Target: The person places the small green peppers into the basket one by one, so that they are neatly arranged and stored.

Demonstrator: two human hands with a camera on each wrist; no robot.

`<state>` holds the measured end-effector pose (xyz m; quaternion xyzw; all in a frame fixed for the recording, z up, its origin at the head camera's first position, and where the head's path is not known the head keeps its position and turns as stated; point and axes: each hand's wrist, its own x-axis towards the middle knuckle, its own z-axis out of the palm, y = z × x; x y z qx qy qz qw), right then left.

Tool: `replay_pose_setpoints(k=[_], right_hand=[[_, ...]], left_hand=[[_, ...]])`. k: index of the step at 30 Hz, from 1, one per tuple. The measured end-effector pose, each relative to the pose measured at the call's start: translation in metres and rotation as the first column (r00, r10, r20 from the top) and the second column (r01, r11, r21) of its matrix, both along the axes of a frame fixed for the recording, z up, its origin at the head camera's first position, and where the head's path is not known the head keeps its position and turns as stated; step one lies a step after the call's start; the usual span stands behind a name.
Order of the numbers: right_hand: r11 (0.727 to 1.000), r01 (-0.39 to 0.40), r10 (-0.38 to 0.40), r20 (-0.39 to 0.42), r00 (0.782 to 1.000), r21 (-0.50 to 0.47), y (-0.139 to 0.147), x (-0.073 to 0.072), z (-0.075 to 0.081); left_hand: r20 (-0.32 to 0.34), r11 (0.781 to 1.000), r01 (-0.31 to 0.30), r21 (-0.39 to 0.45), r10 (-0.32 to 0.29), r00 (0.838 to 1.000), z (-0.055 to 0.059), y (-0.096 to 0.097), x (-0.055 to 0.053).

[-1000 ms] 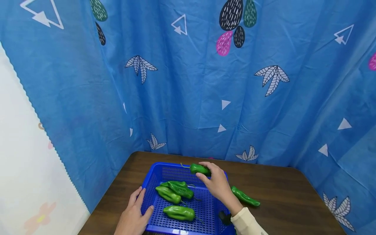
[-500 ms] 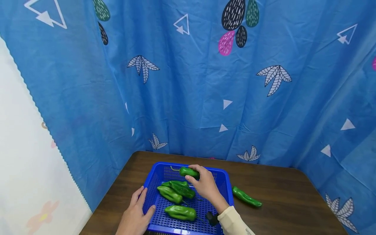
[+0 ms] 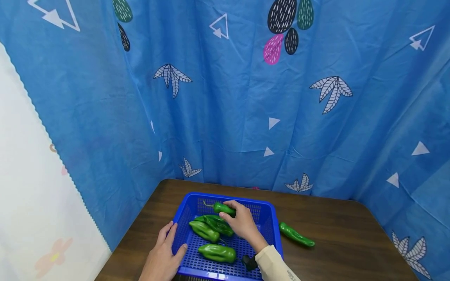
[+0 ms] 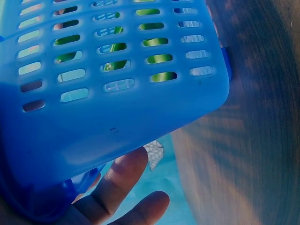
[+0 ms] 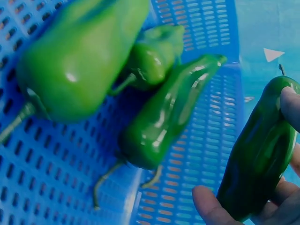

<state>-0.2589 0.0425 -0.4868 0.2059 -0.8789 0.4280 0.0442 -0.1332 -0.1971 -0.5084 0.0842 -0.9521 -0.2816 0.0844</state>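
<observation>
My right hand (image 3: pixel 243 222) pinches a dark green pepper (image 3: pixel 224 208) between thumb and fingers, above the back part of the blue plastic basket (image 3: pixel 225 274). Its thin stem points left. In the right wrist view that pepper (image 5: pixel 255 152) stands at a slant near the basket wall. My left hand (image 3: pixel 161 255) holds the basket's left rim, thumb on the inner side and fingers along the outside; the left wrist view shows those fingers (image 4: pixel 124 173) beside the wall. Inside lie several green peppers: a light one (image 3: pixel 204 231), a darker one (image 3: pixel 218 224) and one nearer the front (image 3: pixel 217 253).
Another long green pepper (image 3: pixel 296 235) lies on the brown wooden table (image 3: pixel 334 234), right of the basket. A blue patterned curtain (image 3: pixel 246 97) hangs behind the table. At the far left is a white cloth (image 3: pixel 42 187).
My right hand has carried the pepper left and slightly down, from the basket's back right rim to over the peppers at the back. My left hand keeps its place at the rim.
</observation>
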Motion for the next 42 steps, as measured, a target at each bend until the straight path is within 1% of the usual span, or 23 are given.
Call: replay_pose_setpoints(k=[6, 13, 18, 21, 27, 32, 42], right_hand=[[0.999, -0.033, 0.033, 0.046, 0.998, 0.001, -0.001, -0.002, -0.007], [0.998, -0.063, 0.059, 0.114, 0.992, 0.028, 0.000, -0.006, -0.019], [0.997, -0.074, 0.069, 0.127, 0.989, 0.034, -0.001, -0.009, -0.024], [0.996, -0.083, 0.076, 0.142, 0.987, 0.041, 0.000, -0.010, -0.025], [0.991, -0.118, 0.103, 0.188, 0.977, 0.069, 0.002, -0.011, -0.025], [0.989, -0.126, 0.110, 0.184, 0.977, 0.077, 0.004, -0.011, -0.024], [0.989, -0.136, 0.119, 0.221, 0.968, 0.064, 0.006, -0.011, -0.023]], left_hand=[[-0.005, 1.000, 0.000, -0.005, 0.000, 1.000, -0.002, -0.001, 0.000], [0.020, 1.000, -0.005, 0.001, 0.005, 1.000, -0.004, -0.002, 0.000], [0.017, 1.000, -0.004, 0.003, 0.004, 1.000, -0.004, -0.003, -0.001], [0.010, 1.000, -0.004, 0.003, 0.004, 1.000, -0.003, -0.002, -0.001], [0.032, 1.000, -0.008, 0.007, 0.008, 0.999, -0.002, -0.002, -0.001], [0.033, 1.000, -0.008, 0.011, 0.008, 0.999, -0.001, -0.001, -0.001], [0.014, 1.000, -0.005, -0.004, 0.005, 1.000, -0.002, 0.000, -0.002]])
